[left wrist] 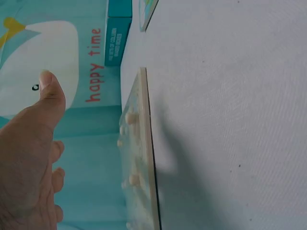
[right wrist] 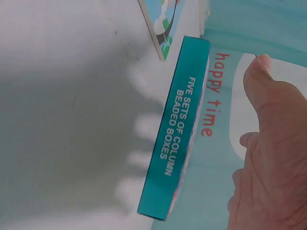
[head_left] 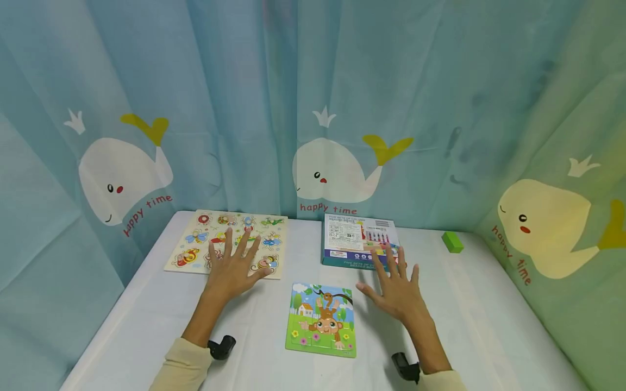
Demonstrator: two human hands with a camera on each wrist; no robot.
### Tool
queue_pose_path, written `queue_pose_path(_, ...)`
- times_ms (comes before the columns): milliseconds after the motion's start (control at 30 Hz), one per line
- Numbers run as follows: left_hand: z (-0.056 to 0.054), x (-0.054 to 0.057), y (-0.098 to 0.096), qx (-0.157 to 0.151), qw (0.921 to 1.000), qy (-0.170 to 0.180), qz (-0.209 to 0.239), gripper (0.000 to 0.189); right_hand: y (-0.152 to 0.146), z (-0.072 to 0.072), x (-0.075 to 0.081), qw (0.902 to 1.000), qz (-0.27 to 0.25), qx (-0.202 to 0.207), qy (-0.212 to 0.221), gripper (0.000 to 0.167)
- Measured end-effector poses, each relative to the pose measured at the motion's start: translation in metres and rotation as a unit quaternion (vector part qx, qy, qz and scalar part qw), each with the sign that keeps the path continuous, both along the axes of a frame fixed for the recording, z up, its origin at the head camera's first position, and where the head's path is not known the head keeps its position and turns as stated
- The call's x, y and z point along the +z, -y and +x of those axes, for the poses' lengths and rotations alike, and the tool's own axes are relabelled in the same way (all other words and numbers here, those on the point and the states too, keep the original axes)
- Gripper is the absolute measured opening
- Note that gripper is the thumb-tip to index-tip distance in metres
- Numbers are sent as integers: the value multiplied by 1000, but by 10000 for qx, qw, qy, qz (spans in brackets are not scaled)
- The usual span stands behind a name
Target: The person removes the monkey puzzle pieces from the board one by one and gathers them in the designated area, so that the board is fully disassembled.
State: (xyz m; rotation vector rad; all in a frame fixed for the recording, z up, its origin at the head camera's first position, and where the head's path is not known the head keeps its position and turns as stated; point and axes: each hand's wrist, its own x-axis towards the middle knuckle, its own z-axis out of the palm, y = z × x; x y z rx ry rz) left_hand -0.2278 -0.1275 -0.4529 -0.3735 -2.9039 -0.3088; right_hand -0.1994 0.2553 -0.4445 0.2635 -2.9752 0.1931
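Observation:
My left hand (head_left: 233, 271) is held with fingers spread above the near edge of a wooden peg puzzle board (head_left: 195, 255) printed with insects; it grips nothing. In the left wrist view the board's small round knobs (left wrist: 133, 118) stick up. My right hand (head_left: 397, 290), also spread and holding nothing, hovers by the near edge of a teal-sided box (head_left: 359, 239). The right wrist view shows that box's side (right wrist: 175, 129), lettered "FIVE SETS OF COLUMN BEADED BOXES". Between the hands lies a square monkey jigsaw puzzle (head_left: 321, 320), flat on the table.
A green block (head_left: 452, 242) sits at the back right of the white table (head_left: 264, 358). Blue curtains (head_left: 235, 108) with whale prints stand close behind and at both sides. A black wrist camera (head_left: 222, 347) is worn at the left wrist, another (head_left: 406, 368) at the right.

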Motion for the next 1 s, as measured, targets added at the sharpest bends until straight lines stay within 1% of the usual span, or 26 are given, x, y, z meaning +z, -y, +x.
queue_pose_path(133,1,-1,-2,-39,10000,58,34,86,6,-1,-3,9996,-159,144,-209,90)
queue_pose_path(200,1,-1,-4,-52,9999,87,34,87,11,-2,-4,9985,-271,264,-393,86)
queue_pose_path(267,2,0,-6,-64,9999,100,63,87,16,-3,-5,9960,-484,421,-627,80)
queue_pose_path(367,5,-1,-8,-45,10000,11,-31,87,26,-6,-7,9900,-845,651,-922,66)
queue_pose_path(467,10,-4,-11,-69,9997,-121,-197,84,38,-9,-10,9832,-1289,826,-996,52)
queue_pose_path(533,16,-7,-13,-126,9994,-131,-279,81,45,-11,-13,9790,-1631,880,-852,43)
queue_pose_path(600,22,-11,-16,-250,9994,-25,-229,78,52,-14,-17,9727,-2017,968,-622,34)
queue_pose_path(667,30,-14,-20,-419,9990,151,-104,76,59,-17,-21,9633,-2411,1119,-374,26)
queue_pose_path(767,42,-18,-28,-722,9962,469,99,71,67,-21,-27,9480,-2870,1373,66,20)
queue_pose_path(867,54,-21,-35,-983,9930,634,156,65,74,-22,-31,9358,-3150,1514,469,20)
queue_pose_path(967,63,-24,-43,-1217,9904,648,121,61,80,-24,-35,9284,-3275,1590,744,20)
queue_pose_path(1000,66,-25,-45,-1295,9894,653,93,60,82,-24,-36,9271,-3276,1647,773,20)
